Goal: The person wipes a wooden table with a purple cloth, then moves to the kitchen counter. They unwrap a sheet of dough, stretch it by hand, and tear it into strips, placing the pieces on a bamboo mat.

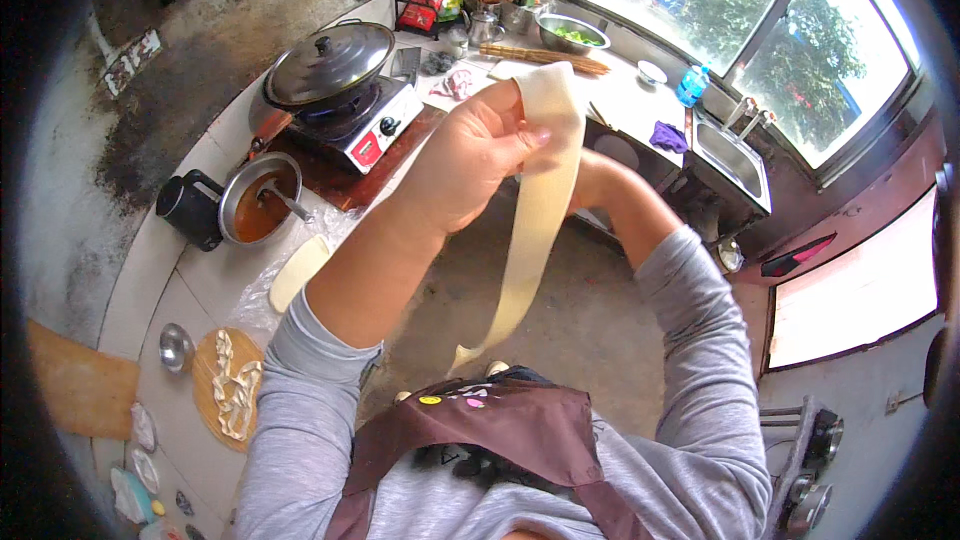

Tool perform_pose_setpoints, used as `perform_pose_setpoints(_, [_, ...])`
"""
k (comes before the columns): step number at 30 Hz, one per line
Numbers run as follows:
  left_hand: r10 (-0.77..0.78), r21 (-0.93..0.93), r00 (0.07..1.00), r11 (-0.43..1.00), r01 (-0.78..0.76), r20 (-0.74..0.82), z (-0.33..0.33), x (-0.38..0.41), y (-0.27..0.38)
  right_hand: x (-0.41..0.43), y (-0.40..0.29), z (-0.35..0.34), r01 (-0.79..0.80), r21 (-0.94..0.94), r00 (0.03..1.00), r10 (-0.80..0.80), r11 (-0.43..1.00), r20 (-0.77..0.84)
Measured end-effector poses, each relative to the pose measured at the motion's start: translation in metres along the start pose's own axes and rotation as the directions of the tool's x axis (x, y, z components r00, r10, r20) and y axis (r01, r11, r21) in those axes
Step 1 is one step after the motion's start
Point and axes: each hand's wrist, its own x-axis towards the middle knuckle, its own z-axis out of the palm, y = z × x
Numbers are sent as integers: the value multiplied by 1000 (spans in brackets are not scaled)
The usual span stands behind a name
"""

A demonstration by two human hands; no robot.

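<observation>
A long, flat strip of pale dough (536, 221) hangs in front of my chest, its narrow lower end dangling just above my apron. My left hand (480, 146) grips the strip near its top, thumb pressed on the near face. The upper part of the dough folds over above the fingers. Behind the strip is my right hand (589, 180), its fingers hidden by the dough, so I cannot tell whether it holds anything. Beside my left forearm, another flat dough piece (298, 271) lies on plastic film (259, 300) on the tiled counter (206, 281).
A lidded wok (330, 64) sits on a gas stove (360, 127) at the left. Nearby are a bowl of reddish-brown liquid (262, 199), a black jug (187, 210) and a round wooden board with dough strips (202, 390). A sink (731, 154) stands at the right.
</observation>
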Motion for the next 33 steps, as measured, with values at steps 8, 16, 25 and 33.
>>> perform_pose_setpoints(8, [-142, 326, 990, 937, 129, 15, -28, 5, -15, -50, -8, 40, 706, 89, 708, -696, 703, -120])
perform_pose_setpoints(16, [-159, 605, 979, 770, 205, -130, -42, 2, -11, -34, -17, 51, 631, 197, 753, -653, 751, 82])
perform_pose_setpoints(25, [-231, 407, 930, 849, 336, -285, -75, -26, 2, -31, -12, 28, 488, 758, 558, -822, 433, 111])
perform_pose_setpoints(33, [-48, -450, 974, 891, -59, -223, -200, -95, 65, -41, 47, -112, 614, 779, 623, -685, 129, -377])
